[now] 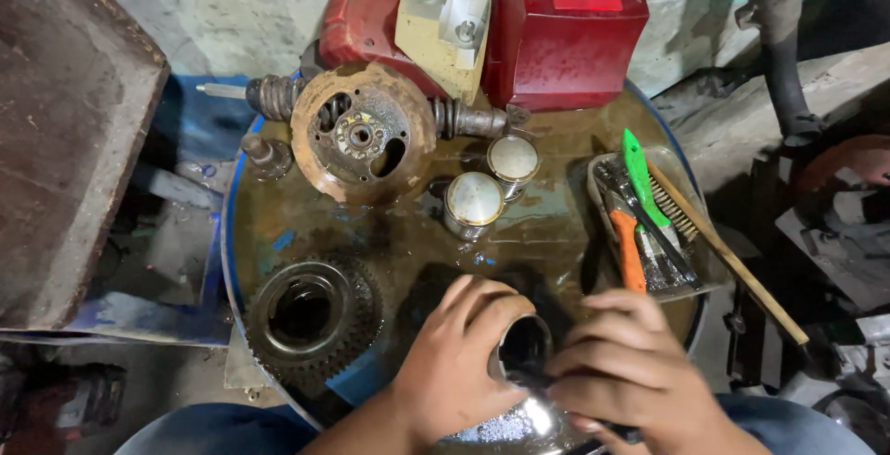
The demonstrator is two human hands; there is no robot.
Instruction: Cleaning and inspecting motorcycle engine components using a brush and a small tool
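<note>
Gripping a metal cylinder point(525, 348) — both hands point(547, 372) near drum edge point(229, 233).

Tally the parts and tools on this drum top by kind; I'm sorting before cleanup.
Pistons: 3, two standing, one held between the left hand and right hand
Brushes in the tray: 4
Gear: 1
Rusty flywheel: 1
Total: 9
</note>
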